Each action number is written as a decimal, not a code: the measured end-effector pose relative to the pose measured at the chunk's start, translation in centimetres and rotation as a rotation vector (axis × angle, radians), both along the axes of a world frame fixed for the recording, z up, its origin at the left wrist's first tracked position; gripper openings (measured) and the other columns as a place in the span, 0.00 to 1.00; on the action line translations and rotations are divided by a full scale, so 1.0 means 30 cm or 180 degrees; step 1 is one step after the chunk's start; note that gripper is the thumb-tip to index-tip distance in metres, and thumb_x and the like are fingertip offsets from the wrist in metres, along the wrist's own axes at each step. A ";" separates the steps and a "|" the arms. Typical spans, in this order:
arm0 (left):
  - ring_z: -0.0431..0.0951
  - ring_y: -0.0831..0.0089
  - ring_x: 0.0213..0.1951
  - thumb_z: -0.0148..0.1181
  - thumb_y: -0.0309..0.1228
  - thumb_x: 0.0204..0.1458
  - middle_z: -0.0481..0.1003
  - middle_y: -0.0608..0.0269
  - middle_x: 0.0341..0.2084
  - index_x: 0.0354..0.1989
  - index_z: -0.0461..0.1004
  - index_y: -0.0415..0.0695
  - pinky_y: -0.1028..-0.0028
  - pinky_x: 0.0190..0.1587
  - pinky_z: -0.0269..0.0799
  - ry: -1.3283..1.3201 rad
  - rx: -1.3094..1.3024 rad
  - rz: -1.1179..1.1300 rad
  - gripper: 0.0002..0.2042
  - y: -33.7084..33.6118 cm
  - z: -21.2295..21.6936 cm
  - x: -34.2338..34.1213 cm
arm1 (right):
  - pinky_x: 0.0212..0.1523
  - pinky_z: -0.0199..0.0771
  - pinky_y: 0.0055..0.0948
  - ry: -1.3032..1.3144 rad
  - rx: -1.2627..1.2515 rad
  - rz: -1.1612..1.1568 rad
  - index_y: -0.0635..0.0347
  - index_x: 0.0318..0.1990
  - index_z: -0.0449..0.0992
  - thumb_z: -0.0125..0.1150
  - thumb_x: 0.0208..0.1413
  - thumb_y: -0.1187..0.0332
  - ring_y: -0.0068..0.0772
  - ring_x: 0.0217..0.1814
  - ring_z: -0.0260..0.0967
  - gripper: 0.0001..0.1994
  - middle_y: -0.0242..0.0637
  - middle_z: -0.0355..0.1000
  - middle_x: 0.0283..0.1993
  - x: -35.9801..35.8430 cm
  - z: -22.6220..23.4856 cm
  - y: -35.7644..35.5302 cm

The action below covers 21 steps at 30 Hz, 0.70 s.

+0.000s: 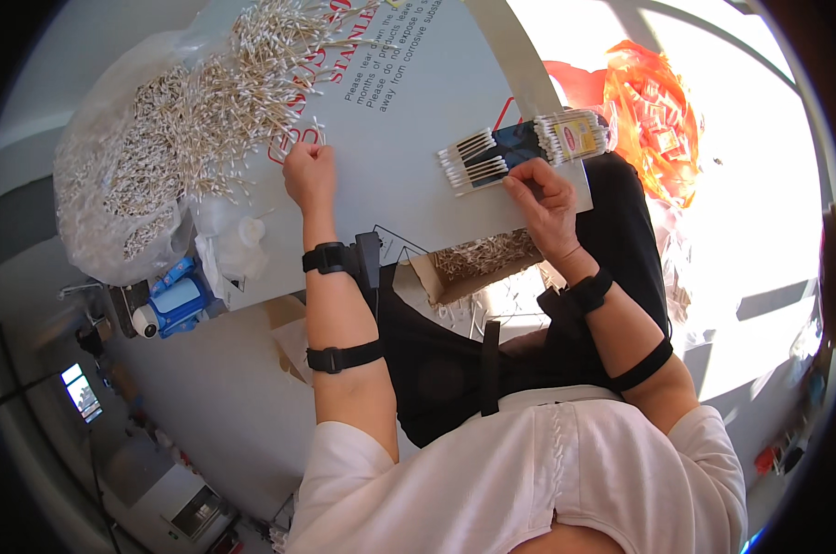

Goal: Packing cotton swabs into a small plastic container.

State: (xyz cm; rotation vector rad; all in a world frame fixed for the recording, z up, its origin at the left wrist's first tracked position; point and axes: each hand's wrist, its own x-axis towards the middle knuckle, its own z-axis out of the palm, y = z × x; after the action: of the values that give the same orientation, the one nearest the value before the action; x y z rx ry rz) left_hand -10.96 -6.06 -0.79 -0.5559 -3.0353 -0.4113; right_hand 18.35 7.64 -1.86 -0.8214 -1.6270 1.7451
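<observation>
My left hand [310,177] is closed over the grey-white tabletop sheet [390,166], beside a big loose heap of cotton swabs [238,102]. A few white swab tips show just past its pinched fingers. On the right, my right hand [545,205] has thumb and finger together at the end of a cotton swab [481,186]. That swab lies at the near side of a row of swabs [473,159] on a dark blue sheet [518,140]. At the sheet's right end rests a packet of swabs with a yellow label [580,137].
A clear plastic bag [76,198] holds part of the heap at the left. Below the table's near edge sits an open cardboard box [441,284] with swabs. An orange bag [654,120] of small packets stands right, and a blue-and-white container [178,300] at the left edge.
</observation>
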 end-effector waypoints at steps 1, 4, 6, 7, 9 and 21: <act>0.79 0.59 0.26 0.59 0.31 0.44 0.78 0.55 0.23 0.26 0.77 0.42 0.64 0.33 0.74 -0.0332 0.0627 -0.0121 0.06 -0.014 -0.010 0.001 | 0.29 0.61 0.16 0.0048 -0.0037 0.0012 0.64 0.30 0.71 0.62 0.57 0.75 0.11 0.28 0.59 0.06 0.23 0.64 0.25 -0.004 0.008 0.000; 0.76 0.69 0.22 0.61 0.29 0.43 0.77 0.60 0.20 0.26 0.77 0.41 0.70 0.30 0.71 -0.0961 0.1440 -0.0413 0.05 0.003 -0.021 0.056 | 0.29 0.61 0.16 0.0028 -0.0103 0.0015 0.65 0.30 0.71 0.62 0.57 0.75 0.11 0.28 0.59 0.06 0.23 0.63 0.25 0.001 0.008 -0.001; 0.74 0.74 0.21 0.62 0.29 0.43 0.76 0.62 0.18 0.26 0.76 0.41 0.73 0.29 0.70 -0.1232 0.1633 -0.0571 0.05 0.037 -0.004 0.114 | 0.29 0.61 0.16 -0.0016 -0.0127 0.0021 0.65 0.30 0.71 0.62 0.57 0.75 0.11 0.28 0.59 0.06 0.23 0.63 0.25 0.005 0.009 0.002; 0.74 0.73 0.21 0.61 0.28 0.43 0.76 0.62 0.19 0.26 0.76 0.42 0.72 0.29 0.70 -0.1199 0.1433 -0.0632 0.04 0.055 0.006 0.139 | 0.29 0.61 0.16 -0.0014 -0.0125 0.0024 0.65 0.30 0.71 0.62 0.57 0.75 0.11 0.28 0.59 0.06 0.23 0.63 0.25 0.006 0.008 0.003; 0.75 0.71 0.22 0.60 0.27 0.43 0.76 0.62 0.19 0.26 0.76 0.43 0.71 0.29 0.70 -0.1173 0.1237 -0.0699 0.03 0.076 0.018 0.177 | 0.28 0.61 0.16 -0.0021 -0.0121 0.0023 0.65 0.31 0.71 0.62 0.56 0.76 0.11 0.28 0.59 0.06 0.23 0.63 0.25 0.006 0.005 0.002; 0.76 0.56 0.32 0.60 0.25 0.46 0.74 0.60 0.29 0.30 0.72 0.44 0.61 0.32 0.72 -0.0081 0.0599 -0.2052 0.04 0.203 0.059 0.317 | 0.27 0.60 0.17 -0.0028 -0.0056 0.0015 0.65 0.30 0.72 0.62 0.56 0.76 0.12 0.27 0.58 0.05 0.24 0.63 0.24 0.004 0.014 0.002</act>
State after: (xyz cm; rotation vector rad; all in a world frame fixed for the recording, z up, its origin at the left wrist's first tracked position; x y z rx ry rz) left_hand -1.44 0.03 0.97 -1.5121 -2.7180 -0.7066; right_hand 18.46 7.69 -1.44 -0.8353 -1.6227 1.7637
